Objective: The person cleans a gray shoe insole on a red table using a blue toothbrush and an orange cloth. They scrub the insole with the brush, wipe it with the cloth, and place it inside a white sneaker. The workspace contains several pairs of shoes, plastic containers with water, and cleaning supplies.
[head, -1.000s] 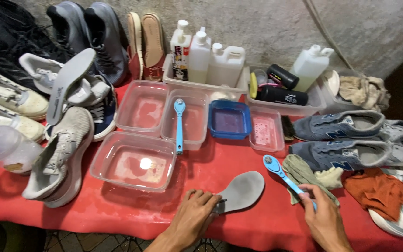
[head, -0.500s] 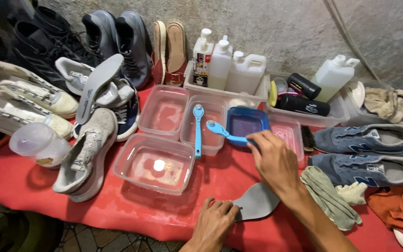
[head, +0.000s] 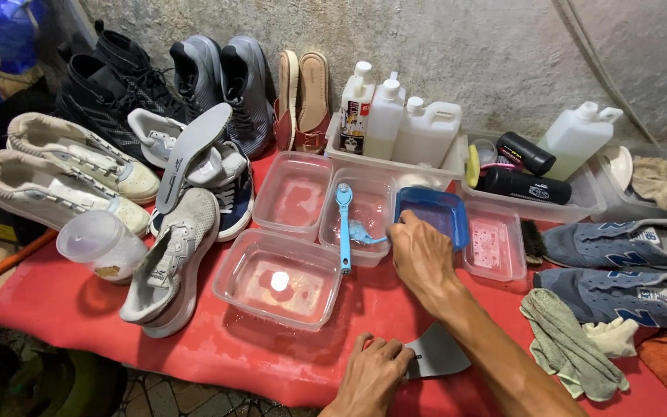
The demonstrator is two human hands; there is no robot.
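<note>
My right hand (head: 420, 253) is shut on a light blue brush (head: 364, 233) and dips its head into the middle clear plastic tub (head: 333, 239). A second blue brush (head: 343, 224) lies across that tub's rim. My left hand (head: 372, 372) presses on a grey insole (head: 438, 354) at the near edge of the red table (head: 218, 347). A blue tub (head: 435, 208) sits just behind my right hand.
More clear tubs (head: 281, 278) hold water. Several shoes (head: 170, 262) crowd the left side, one with a grey insole (head: 188, 150) propped on it. White bottles (head: 384, 116) stand at the back wall. Blue sneakers (head: 627, 247), rags (head: 573, 347) and a plastic cup (head: 98, 245) lie around.
My right hand carried the light blue brush from the right side over to the middle tub and lowered it in. The left hand stayed on the insole.
</note>
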